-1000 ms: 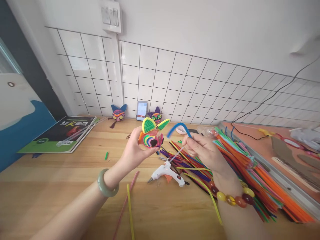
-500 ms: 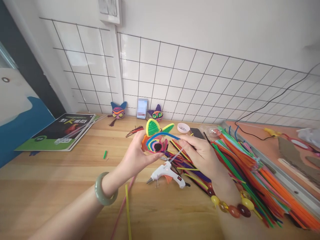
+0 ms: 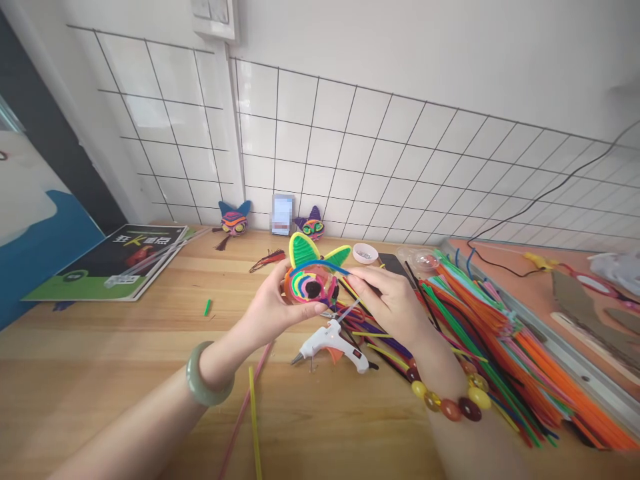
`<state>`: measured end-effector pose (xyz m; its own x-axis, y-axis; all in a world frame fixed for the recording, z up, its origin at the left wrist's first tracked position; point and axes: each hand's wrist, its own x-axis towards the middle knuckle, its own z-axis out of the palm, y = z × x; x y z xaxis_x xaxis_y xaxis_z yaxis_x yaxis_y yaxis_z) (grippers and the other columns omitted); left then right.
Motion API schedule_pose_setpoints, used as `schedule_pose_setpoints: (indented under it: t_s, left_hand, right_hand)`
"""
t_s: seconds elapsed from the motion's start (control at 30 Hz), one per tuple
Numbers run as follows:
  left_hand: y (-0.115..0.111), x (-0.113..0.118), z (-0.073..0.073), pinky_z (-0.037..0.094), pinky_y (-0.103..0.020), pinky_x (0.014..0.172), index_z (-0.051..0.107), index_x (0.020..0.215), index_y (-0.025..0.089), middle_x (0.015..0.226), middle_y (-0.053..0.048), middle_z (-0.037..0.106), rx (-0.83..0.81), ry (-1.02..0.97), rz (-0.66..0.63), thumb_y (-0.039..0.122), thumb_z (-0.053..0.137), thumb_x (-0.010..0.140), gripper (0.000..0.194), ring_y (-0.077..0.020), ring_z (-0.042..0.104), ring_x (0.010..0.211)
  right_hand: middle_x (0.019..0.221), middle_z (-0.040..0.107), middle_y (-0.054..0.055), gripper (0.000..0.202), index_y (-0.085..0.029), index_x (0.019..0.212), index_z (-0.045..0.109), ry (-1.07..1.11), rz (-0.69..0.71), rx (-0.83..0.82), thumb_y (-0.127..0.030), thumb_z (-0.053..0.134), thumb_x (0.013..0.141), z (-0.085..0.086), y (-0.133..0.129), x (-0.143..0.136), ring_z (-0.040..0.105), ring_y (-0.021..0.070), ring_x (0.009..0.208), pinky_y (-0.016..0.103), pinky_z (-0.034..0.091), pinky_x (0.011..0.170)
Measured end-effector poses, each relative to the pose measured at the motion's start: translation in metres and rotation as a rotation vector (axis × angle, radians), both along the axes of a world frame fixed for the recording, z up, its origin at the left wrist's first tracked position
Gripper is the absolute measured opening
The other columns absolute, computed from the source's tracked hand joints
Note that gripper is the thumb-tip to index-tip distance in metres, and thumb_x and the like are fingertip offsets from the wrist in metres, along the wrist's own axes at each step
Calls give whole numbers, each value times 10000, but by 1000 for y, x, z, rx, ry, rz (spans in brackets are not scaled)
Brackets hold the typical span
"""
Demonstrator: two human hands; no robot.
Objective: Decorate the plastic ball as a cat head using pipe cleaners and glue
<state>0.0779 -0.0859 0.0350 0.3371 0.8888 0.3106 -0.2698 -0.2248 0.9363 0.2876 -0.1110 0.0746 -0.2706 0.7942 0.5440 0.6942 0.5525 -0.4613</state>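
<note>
In the head view, the left hand [image 3: 270,301] grips a round, multicoloured fuzzy animal head [image 3: 303,287] with green, yellow-rimmed ears [image 3: 303,251], held above the pale wooden tabletop [image 3: 150,373] short of its back edge. The right hand [image 3: 393,298] pinches a thin blue fuzzy stem [image 3: 340,269] that spans the animal head below the ears; a white plastic glue gun [image 3: 320,339] lies nearby.

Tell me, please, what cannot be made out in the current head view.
In the head view:
Blue pipe cleaner: right end hidden by the right hand.
Cat-like face: part of its lower edge covered by the left hand.
Phone: screen blurred by pixelation.
Pink bowl: contents too small to identify.
Switch box: cut off by the top edge.
</note>
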Motion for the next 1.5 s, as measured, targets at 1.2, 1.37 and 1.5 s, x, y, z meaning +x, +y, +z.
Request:
schedule_pose_setpoints:
  t_s: [1.2, 1.37, 1.5]
  left_hand:
    - [3, -12, -1, 545, -337, 802, 702, 1075, 314, 1081, -18, 723, -99, -248, -17, 424, 674, 830, 269, -215, 667, 961]
    - [-1, -14, -1, 555, -370, 796, 695, 1084, 330, 1083, -25, 722, -48, -233, -20, 416, 651, 848, 255, -230, 671, 956]
    - [-1, -13, 0, 557, -377, 797, 698, 1064, 323, 1048, -26, 727, -74, -255, -27, 422, 664, 837, 249, -230, 678, 930]
  right_hand:
    - [722, 597, -7, 168, -212, 921, 597, 258, 28, -186, -342, 497, 957, -1, -10, -12, 526, 129, 634, 242, 411, 590]
    - [701, 602, -13, 193, -199, 997, 635, 428, 80, -297, -345, 522, 942, 1, -13, -16, 531, 115, 601, 227, 417, 549]
    - [601, 542, -44, 193, -193, 981, 633, 520, 100, -360, -358, 549, 924, 2, -14, -18, 496, 98, 529, 209, 398, 498]
